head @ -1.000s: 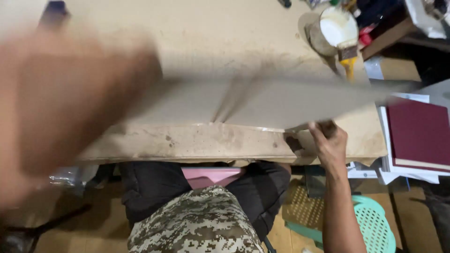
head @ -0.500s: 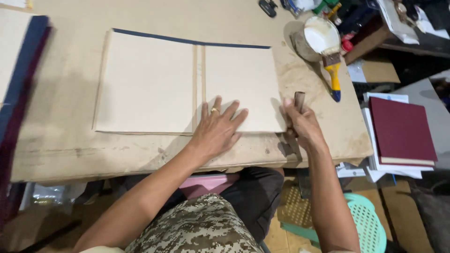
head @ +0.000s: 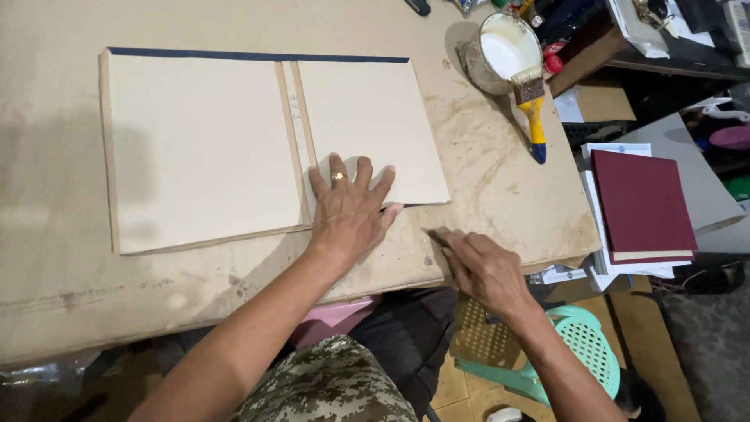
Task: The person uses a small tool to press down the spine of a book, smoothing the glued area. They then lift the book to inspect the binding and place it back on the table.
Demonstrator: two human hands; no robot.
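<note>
Boards point(head: 234, 148) lie flat on the table point(head: 484, 180), left hand point(head: 350, 209) spread open on them. Right hand point(head: 483, 266) curls beside; grip unclear. Tub point(head: 500, 51) holds white paste, brush point(head: 533, 109) across its rim.

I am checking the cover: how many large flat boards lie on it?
2. The left board is bare; the right board lies under the left hand. A narrow spine strip separates them.

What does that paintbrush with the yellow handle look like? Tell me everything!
The paintbrush has a yellow handle with a blue tip and pale bristles coated in white paste. Its bristle end rests on the rim of a round pot of white glue, and its handle slants down onto the stained table. Neither hand touches it.
</note>
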